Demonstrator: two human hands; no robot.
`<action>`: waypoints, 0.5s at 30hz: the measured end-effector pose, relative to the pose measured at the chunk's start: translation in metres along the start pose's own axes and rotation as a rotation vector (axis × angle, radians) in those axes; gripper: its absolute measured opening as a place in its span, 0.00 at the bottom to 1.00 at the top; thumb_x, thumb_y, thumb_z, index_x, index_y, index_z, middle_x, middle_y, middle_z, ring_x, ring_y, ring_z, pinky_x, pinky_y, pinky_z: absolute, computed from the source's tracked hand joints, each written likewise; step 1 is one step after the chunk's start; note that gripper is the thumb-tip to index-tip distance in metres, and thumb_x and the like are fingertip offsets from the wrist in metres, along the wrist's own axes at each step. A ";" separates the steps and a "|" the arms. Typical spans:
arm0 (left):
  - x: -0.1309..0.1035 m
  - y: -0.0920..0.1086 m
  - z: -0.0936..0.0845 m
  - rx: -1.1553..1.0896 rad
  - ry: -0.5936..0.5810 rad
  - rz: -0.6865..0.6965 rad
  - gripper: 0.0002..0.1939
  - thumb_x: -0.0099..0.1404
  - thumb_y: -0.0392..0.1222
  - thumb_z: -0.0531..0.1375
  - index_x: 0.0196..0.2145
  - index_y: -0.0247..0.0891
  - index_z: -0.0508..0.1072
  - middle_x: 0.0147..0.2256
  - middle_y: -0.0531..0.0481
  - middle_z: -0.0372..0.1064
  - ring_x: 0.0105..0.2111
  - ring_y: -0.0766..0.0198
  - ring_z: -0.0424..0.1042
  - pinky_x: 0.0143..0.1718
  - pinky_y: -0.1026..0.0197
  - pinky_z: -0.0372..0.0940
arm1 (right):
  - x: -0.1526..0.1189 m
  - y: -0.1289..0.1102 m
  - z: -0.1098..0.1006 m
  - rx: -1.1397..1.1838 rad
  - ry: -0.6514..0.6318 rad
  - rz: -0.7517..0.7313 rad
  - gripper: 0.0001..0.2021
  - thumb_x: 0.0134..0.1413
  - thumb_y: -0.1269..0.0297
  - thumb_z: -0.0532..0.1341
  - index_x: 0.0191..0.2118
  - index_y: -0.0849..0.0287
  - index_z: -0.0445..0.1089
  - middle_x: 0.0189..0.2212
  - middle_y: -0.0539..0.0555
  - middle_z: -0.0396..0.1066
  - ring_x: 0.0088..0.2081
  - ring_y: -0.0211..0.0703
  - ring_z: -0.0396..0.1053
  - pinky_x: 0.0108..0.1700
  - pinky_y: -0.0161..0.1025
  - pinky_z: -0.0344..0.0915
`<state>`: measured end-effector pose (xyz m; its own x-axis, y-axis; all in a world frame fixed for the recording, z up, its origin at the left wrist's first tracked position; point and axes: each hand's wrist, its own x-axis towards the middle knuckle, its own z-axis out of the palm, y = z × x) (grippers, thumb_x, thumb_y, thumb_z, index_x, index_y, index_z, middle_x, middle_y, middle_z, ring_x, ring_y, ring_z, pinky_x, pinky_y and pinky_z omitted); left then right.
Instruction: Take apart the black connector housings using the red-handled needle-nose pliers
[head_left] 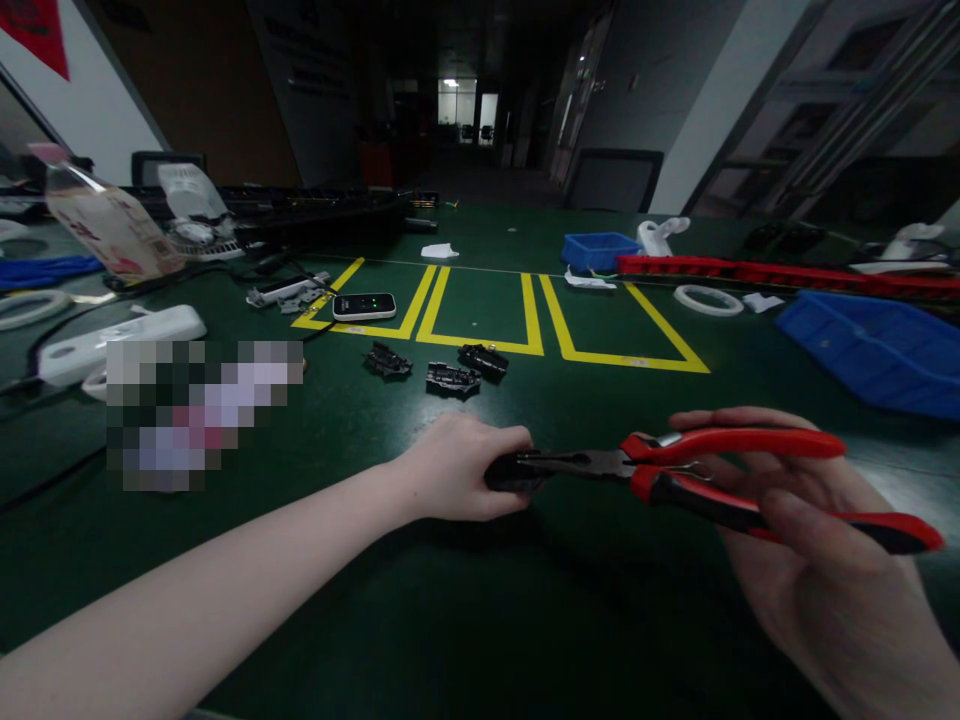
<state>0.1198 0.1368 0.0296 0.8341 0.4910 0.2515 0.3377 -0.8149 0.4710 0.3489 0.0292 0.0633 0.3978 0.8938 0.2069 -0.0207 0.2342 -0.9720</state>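
My left hand (465, 468) is closed around a small black part (504, 472) low over the green table. From the right, my right hand (795, 530) grips red-and-black handled pliers (637, 462), whose long jaws point left and reach the black part at my left fingertips. Whether the jaws pinch the part cannot be made out. Beyond my left hand lie three similar black parts: one at the left (387, 360), one in the middle (453, 380) and one at the right (484, 361).
Yellow tape outlines (480, 347) mark the green table (337, 620). A black-and-white device (364, 307) sits on the left outline. Blue bins (885, 350) stand at the right and back. A bottle (112, 225) and a white power strip (124, 340) are at the left.
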 end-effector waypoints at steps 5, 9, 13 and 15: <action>0.000 0.000 0.000 0.014 -0.007 0.000 0.08 0.64 0.45 0.62 0.37 0.39 0.71 0.28 0.55 0.72 0.26 0.66 0.68 0.30 0.64 0.58 | 0.001 0.001 -0.002 0.005 0.061 0.051 0.19 0.36 0.54 0.75 0.39 0.49 0.79 0.43 0.55 0.78 0.45 0.54 0.77 0.42 0.43 0.77; 0.000 0.000 0.000 0.056 -0.015 0.008 0.08 0.65 0.46 0.62 0.38 0.40 0.71 0.28 0.56 0.72 0.26 0.66 0.69 0.29 0.64 0.58 | 0.002 0.001 0.000 0.003 0.126 0.128 0.23 0.30 0.51 0.76 0.39 0.49 0.79 0.44 0.55 0.78 0.47 0.55 0.76 0.44 0.43 0.77; 0.000 0.003 0.001 0.168 -0.021 -0.002 0.08 0.63 0.45 0.63 0.39 0.40 0.72 0.28 0.54 0.73 0.26 0.64 0.69 0.29 0.63 0.57 | 0.003 0.001 0.003 -0.002 0.214 0.227 0.28 0.24 0.47 0.77 0.38 0.49 0.78 0.44 0.53 0.78 0.48 0.52 0.75 0.46 0.38 0.75; 0.000 0.006 0.001 0.194 -0.017 -0.014 0.08 0.63 0.44 0.63 0.38 0.39 0.72 0.27 0.52 0.73 0.25 0.62 0.68 0.29 0.62 0.56 | 0.002 0.001 0.003 0.002 0.218 0.255 0.28 0.24 0.45 0.77 0.38 0.50 0.78 0.43 0.54 0.78 0.47 0.50 0.76 0.44 0.37 0.75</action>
<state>0.1227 0.1318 0.0313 0.8352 0.4991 0.2311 0.4261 -0.8528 0.3017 0.3474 0.0323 0.0632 0.5669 0.8207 -0.0715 -0.1463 0.0150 -0.9891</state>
